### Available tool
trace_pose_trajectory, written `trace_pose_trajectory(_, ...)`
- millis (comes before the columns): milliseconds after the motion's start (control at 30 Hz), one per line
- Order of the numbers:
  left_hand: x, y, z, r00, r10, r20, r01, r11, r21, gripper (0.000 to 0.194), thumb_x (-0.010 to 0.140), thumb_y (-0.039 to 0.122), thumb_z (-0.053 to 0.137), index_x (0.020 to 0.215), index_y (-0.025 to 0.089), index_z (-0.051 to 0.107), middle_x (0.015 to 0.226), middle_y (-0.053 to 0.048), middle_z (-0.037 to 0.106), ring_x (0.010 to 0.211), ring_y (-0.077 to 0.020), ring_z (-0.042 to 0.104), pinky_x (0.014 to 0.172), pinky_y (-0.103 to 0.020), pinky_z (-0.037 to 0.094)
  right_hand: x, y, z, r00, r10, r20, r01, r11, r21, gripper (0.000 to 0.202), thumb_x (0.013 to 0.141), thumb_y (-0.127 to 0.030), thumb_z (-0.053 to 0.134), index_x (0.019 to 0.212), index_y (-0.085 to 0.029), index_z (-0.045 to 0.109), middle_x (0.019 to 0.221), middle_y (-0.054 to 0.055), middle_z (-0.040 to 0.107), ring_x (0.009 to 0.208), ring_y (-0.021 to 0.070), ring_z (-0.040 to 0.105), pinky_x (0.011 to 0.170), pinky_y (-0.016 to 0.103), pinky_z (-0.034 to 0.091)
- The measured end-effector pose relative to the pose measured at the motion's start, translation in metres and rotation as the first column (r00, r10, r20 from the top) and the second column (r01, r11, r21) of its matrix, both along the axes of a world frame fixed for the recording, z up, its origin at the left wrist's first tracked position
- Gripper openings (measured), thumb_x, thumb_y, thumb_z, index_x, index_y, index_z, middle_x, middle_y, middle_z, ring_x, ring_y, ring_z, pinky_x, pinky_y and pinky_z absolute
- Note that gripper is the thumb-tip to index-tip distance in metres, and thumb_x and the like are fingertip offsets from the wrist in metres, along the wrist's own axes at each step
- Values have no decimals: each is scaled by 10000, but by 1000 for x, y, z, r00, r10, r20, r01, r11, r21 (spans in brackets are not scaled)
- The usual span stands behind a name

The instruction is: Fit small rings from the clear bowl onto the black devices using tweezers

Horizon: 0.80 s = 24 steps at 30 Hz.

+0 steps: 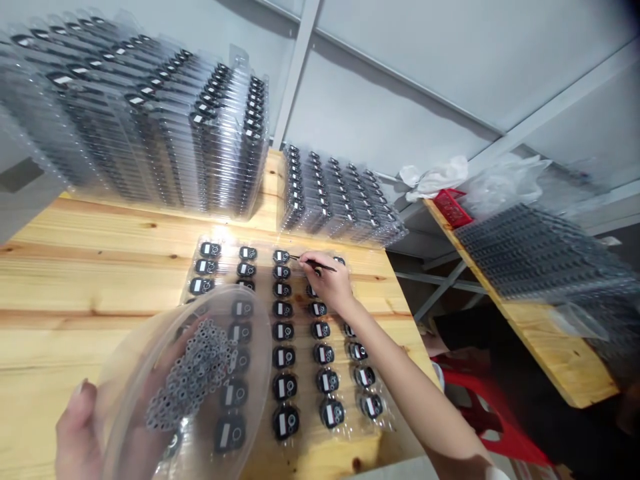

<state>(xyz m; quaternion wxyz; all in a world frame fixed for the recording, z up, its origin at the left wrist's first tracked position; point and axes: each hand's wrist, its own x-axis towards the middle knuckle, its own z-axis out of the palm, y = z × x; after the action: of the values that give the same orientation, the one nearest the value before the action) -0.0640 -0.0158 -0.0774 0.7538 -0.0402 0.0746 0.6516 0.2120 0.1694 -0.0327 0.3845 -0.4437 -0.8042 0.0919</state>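
Note:
My left hand (79, 433) grips a translucent plastic tub (120, 340), tilted towards me at the lower left. Small grey ring-shaped parts (193, 373) lie heaped in it. My right hand (327, 283) is closed around dark, slim tweezers (320, 265). Their tip is at a black housing (281, 256) in the far row of a clear plastic tray (303, 400); whether they pinch a part is too small to tell. Rows of similar black housings with white labels sit in the tray. The tub and my right hand cover some of them.
Tall stacks of filled clear trays (165, 133) stand at the back left of the wooden table (45, 280). A lower stack (340, 197) is behind the tray. On the right, another table (545, 353) bears stacked trays and a red basket (453, 208); a red stool (480, 400) is below.

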Motion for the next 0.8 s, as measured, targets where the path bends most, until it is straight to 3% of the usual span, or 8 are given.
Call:
trace_pose_trajectory(233, 3, 0, 7, 998, -19, 61, 19, 1000, 11, 855, 767, 735, 376, 1472, 381, 45, 1512, 55, 268, 1380, -297, 214, 1102, -464, 361, -1, 0, -3, 1000, 0, 18, 0, 1000, -9, 183, 870, -253, 475, 813, -231, 647, 834, 37, 724, 759, 175, 688, 733, 311, 564)
trace_pose_trajectory(533, 6, 7, 17, 999, 24, -49, -24, 1000, -6, 808, 813, 676, 369, 1482, 331, 78, 1493, 53, 287, 1385, -221, 212, 1102, -345, 372, -1, -1, -3, 1000, 3, 11, -2, 1000, -14, 178, 866, -238, 475, 810, -237, 644, 857, 37, 724, 784, 179, 689, 752, 324, 568)
trace_pose_trajectory(800, 7, 4, 21, 997, 22, -74, -27, 997, -73, 825, 800, 696, 394, 1482, 318, 124, 1474, 37, 347, 1368, -243, 268, 1085, -345, 399, -2, -1, -4, 1000, 17, 7, -17, 1000, 14, 178, 865, -239, 475, 808, -235, 644, 832, 31, 726, 764, 176, 696, 722, 310, 570)
